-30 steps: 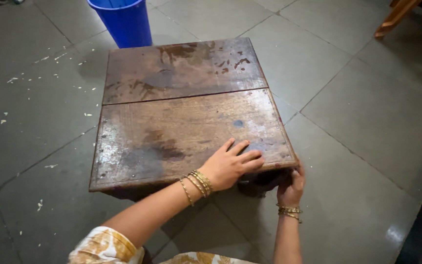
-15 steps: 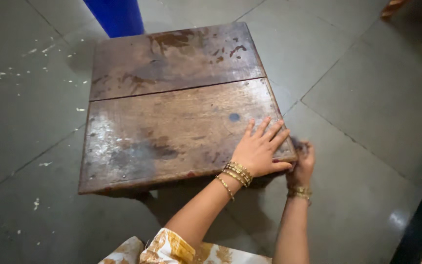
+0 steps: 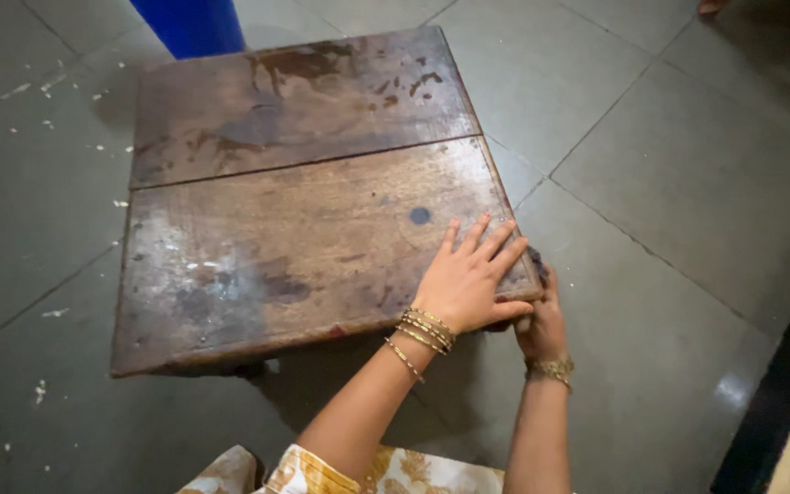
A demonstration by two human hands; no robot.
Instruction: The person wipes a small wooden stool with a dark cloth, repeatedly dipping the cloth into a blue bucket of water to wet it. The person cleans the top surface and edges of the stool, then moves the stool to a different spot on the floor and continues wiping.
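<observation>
A low wooden table [image 3: 276, 238], its top made of two worn planks with wet dark stains, stands on a grey tiled floor. My left hand [image 3: 468, 279] lies flat on the top by the near right corner, fingers spread and holding nothing. My right hand [image 3: 541, 329] is just below that corner, curled against the table's edge. A bit of dark cloth [image 3: 535, 261] shows at the corner above its fingers and seems to be in its grip. Both wrists carry gold bangles.
A blue plastic bucket [image 3: 189, 23] stands on the floor behind the table's far left corner. White specks are scattered over the tiles [image 3: 38, 101] on the left. A dark raised edge [image 3: 779, 393] runs along the lower right.
My left hand slid along the top toward the right corner, fingers now pointing away from me. My right hand moved from under the front edge round to the corner. The view shifted down and right.
</observation>
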